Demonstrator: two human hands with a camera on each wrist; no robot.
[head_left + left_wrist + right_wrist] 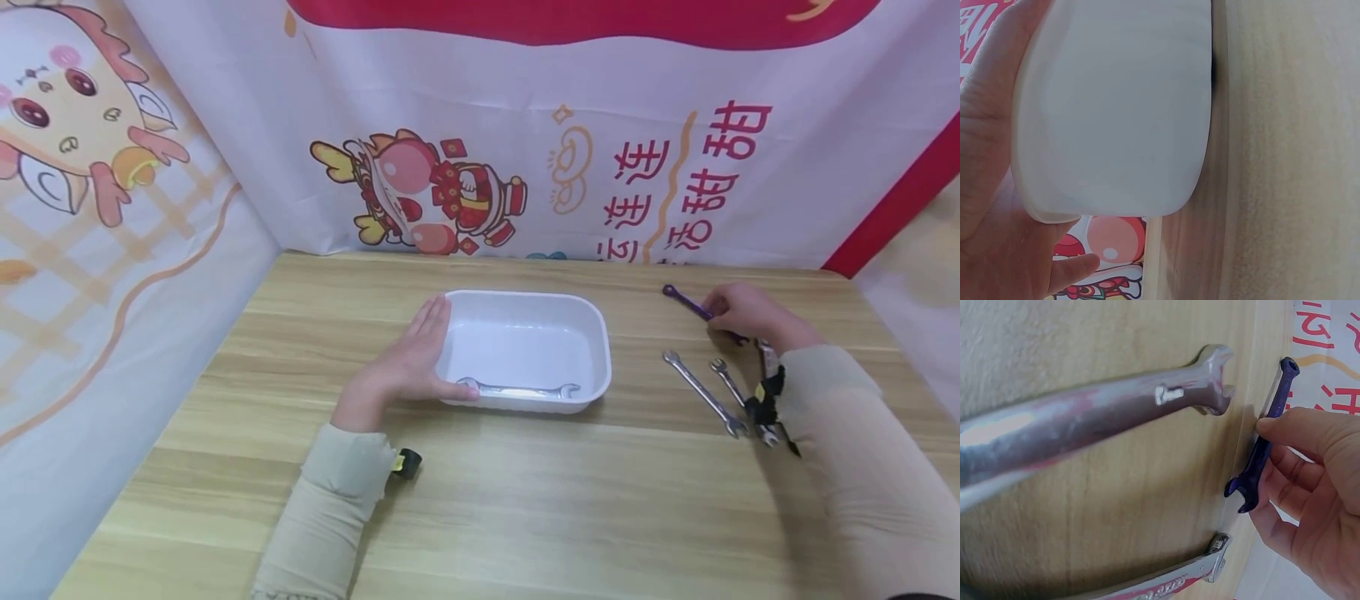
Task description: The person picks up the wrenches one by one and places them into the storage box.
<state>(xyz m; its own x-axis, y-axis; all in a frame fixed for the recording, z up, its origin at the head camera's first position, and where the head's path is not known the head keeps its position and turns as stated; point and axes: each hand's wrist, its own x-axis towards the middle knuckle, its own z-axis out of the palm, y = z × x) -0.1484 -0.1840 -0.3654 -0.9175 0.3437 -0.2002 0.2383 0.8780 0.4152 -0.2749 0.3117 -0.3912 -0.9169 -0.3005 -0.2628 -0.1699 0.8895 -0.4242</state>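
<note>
My left hand (411, 360) lies against the left end of a white plastic tray (604, 358), fingers straight along its side and thumb over the near rim. A silver open-end wrench (525, 392) rests in the tray along its near wall. In the left wrist view the tray's outer wall (1116, 112) fills the middle, beside the palm. At the far right, my right hand (753, 315) pinches a small purple wrench (1266, 437) between thumb and fingers. The wrench has a ring at one end and an open jaw at the other.
Two silver wrenches, a longer one (705, 392) and a shorter one (727, 379), lie on the wooden table (525, 500) near the right forearm. A silver tool with red lettering (1166, 581) lies beside them, partly hidden. A printed cloth (465, 83) hangs behind the table.
</note>
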